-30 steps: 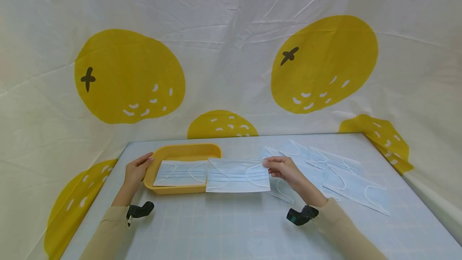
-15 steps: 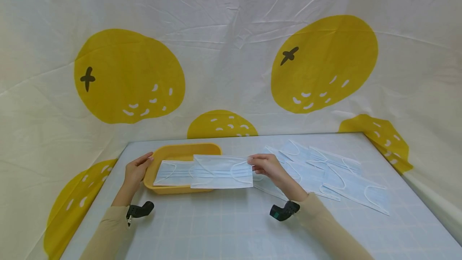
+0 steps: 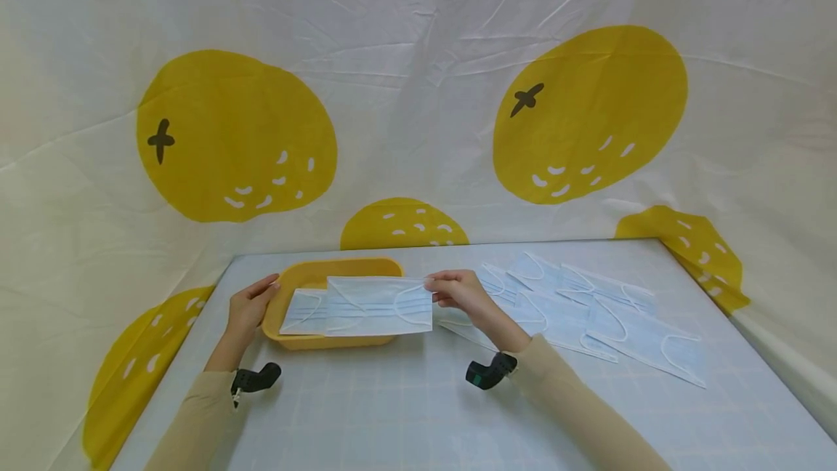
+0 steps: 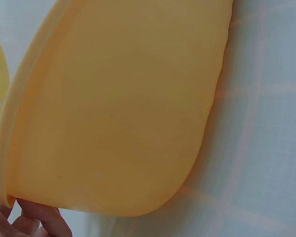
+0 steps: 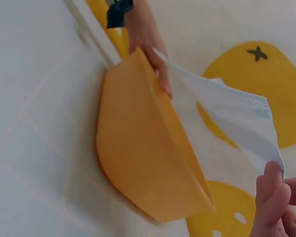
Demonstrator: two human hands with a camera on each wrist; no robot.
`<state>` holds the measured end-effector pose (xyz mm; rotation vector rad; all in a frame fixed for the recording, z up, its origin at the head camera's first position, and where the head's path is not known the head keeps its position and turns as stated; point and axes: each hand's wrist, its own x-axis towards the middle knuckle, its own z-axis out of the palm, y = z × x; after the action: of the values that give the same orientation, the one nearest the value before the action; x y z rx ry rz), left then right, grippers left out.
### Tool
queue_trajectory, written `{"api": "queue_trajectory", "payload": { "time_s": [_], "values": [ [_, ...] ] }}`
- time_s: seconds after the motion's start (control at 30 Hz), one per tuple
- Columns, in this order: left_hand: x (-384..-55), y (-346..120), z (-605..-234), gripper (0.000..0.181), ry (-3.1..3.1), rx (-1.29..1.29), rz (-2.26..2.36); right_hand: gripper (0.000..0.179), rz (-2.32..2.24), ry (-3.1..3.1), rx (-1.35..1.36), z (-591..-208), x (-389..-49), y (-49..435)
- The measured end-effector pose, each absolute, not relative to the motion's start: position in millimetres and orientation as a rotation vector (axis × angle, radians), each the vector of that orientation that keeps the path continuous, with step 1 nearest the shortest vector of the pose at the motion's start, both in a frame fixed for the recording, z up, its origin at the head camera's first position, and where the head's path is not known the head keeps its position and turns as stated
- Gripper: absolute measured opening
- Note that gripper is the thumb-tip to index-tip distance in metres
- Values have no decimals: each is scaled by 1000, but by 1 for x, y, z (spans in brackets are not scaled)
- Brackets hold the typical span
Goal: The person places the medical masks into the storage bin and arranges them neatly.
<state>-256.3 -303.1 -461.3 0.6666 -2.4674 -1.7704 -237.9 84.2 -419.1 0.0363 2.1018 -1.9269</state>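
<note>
A yellow plastic tub (image 3: 333, 342) stands at the left of the table, one face mask (image 3: 302, 311) visible inside it. My left hand (image 3: 248, 307) grips the tub's left rim; in the left wrist view its curled fingers (image 4: 44, 215) reach under that rim. Between thumb and fingers, my right hand (image 3: 463, 295) pinches the right edge of another pale blue face mask (image 3: 375, 307). This held mask hangs over the tub's right part, covering some of the mask inside. From the right wrist view, the held mask (image 5: 237, 111) extends above the tub's open side.
Several loose face masks (image 3: 641, 336) overlap on the table's right side, some behind the right forearm. A pale checked cloth (image 3: 366, 413) covers the table. Behind it hangs a white curtain (image 3: 412, 115) with yellow fruit prints. Black wrist cameras (image 3: 256, 378) sit on both sleeves.
My right hand has carried the pinched mask leftward and slightly away from me, from the tub's right edge to over its interior. The left hand has kept its grip on the rim.
</note>
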Motion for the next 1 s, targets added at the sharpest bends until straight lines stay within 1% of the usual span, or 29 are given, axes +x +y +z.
{"api": "queue_trajectory", "payload": {
  "time_s": [0.27,0.67,1.0],
  "values": [
    [-259,-303,-462,49,-2467,718,-1781,32,-1909,2103,29,-417,-248,64],
    [-258,-302,-461,49,-2471,702,-1774,32,-1888,2115,31,-416,-258,38],
    [-258,-302,-460,48,-2475,707,-1756,28,-1866,2158,10,-416,-263,18]
  ]
}}
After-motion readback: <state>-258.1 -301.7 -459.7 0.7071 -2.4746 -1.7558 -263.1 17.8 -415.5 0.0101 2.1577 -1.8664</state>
